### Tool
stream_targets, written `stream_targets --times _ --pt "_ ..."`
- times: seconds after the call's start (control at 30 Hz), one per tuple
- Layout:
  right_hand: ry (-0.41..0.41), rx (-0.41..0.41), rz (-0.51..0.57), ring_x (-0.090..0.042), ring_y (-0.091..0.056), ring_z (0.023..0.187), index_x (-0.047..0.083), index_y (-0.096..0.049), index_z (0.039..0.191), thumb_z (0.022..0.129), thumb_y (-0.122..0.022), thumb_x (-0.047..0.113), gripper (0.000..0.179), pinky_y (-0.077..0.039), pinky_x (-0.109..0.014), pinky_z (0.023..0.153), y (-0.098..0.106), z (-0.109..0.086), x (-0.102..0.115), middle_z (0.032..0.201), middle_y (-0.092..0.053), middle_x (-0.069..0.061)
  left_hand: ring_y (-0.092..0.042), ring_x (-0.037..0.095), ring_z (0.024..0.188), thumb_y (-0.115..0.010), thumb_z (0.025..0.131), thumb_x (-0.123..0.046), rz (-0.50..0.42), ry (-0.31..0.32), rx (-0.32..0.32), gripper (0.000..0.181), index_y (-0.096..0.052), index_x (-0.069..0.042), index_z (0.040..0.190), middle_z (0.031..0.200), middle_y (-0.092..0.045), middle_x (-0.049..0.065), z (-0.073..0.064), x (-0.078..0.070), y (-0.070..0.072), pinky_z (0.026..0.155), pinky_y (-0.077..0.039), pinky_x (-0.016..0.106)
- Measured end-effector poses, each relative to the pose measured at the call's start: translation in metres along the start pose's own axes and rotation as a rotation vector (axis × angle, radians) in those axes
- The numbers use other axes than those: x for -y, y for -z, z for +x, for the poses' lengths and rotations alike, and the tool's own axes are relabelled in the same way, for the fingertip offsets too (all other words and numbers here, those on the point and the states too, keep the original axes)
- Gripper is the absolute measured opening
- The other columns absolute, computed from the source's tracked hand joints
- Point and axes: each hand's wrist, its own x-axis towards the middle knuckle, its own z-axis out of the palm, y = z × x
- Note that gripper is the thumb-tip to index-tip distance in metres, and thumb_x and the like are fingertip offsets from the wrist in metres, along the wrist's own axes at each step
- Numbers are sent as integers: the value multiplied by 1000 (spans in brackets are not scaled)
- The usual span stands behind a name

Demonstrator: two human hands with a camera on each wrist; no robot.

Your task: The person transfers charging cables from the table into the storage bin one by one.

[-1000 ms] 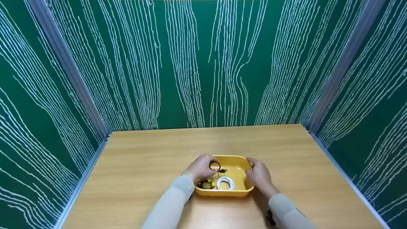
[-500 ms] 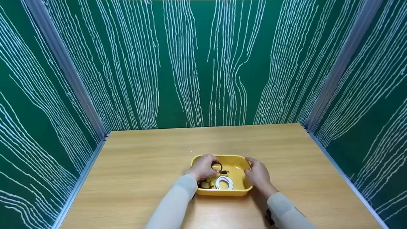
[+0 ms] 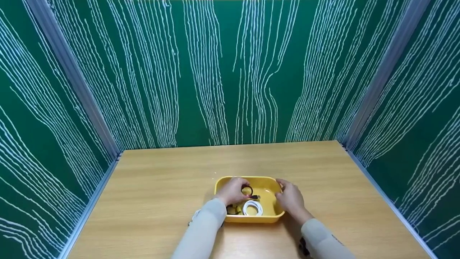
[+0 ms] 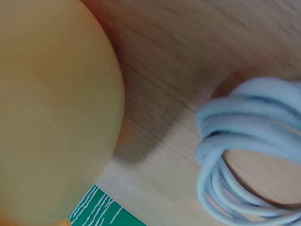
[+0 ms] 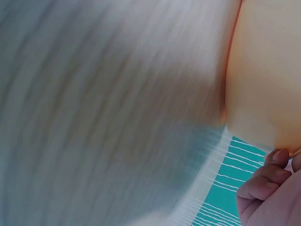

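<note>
A yellow plastic bin (image 3: pixel 267 199) sits on the wooden table between both hands. Inside its left half my left hand (image 3: pixel 231 192) pinches a small coiled black cable (image 3: pixel 255 197) with a USB-type plug and a bit of red. A white coiled cable (image 3: pixel 245 208) lies in the bin's front part. Left of that is a black and yellow coil (image 3: pixel 231 209), partly covered by the left arm. My right hand (image 3: pixel 291 197) grips the bin's right rim, its curled fingers (image 5: pixel 269 176) showing in the right wrist view. The left fingers are out of the left wrist view.
Outside the bin on the left, another pale coiled cable (image 4: pixel 249 117) lies on the table (image 3: pixel 158 187), mostly hidden by the left forearm in the head view. Green panels (image 3: pixel 194 118) with white wavy lines enclose the table at the back and sides.
The left hand has shifted slightly right with the black cable. Its arm covers more of the black and yellow coil, and the pale coil outside now peeks out. The right hand keeps its grip.
</note>
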Motion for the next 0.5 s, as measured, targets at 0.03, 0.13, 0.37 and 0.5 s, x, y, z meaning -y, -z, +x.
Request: stream_targets --times 0.03,0.13,0.37,0.5 --pt "1 0 -6 -32 -70 97 -2 -65 145 89 -71 0 56 -61 -49 84 0 0 -1 112 -77 -23 -70 21 116 -87 91 -13 3 -14 0 35 -78 -6 124 125 -77 8 0 0 -1 112 -57 39" --pt "7 -4 -23 -26 -66 87 -2 -66 144 89 -73 1 55 -56 -41 74 0 0 -2 100 -76 -15 -73 25 115 -87 91 -10 31 -71 -8 32 -78 -3 120 121 -79 12 0 1 -3 107 -59 36" --pt "10 -8 -16 -27 -67 91 -2 -66 144 89 -72 0 56 -57 -45 79 0 1 -1 105 -77 -17 -73 23 114 -86 88 -6 67 -106 -32 31 -79 -2 118 119 -80 12 1 3 -6 106 -59 35" --pt "7 -6 -13 -27 -67 93 -2 -66 144 88 -72 0 56 -58 -47 81 1 1 -1 108 -77 -18 -72 24 117 -87 87 -8 93 -115 -37 34 -79 -3 120 120 -80 11 1 5 -8 109 -58 35"
